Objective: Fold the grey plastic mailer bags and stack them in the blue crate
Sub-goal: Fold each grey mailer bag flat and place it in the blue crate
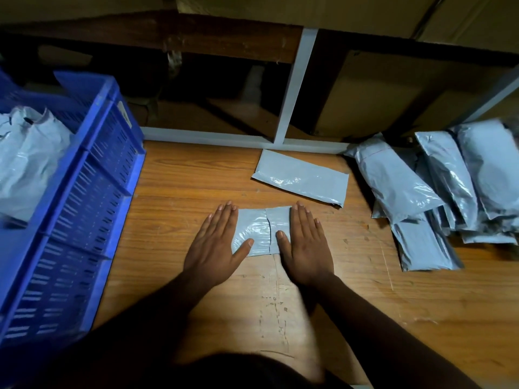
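A small folded grey mailer bag [262,230] lies flat on the wooden table, its two flaps meeting at a seam in the middle. My left hand [216,245] presses its left side with straight fingers, thumb on the plastic. My right hand [304,242] presses the right side the same way. Just beyond, a second grey mailer [302,176] lies flat, folded lengthwise. At the left stands the blue crate [92,192], with crumpled grey bags [26,158] inside it.
A pile of several grey mailer bags [438,189] lies at the right of the wooden table [365,290]. Behind the table runs a white shelf frame [295,88] with dark compartments and cardboard boxes.
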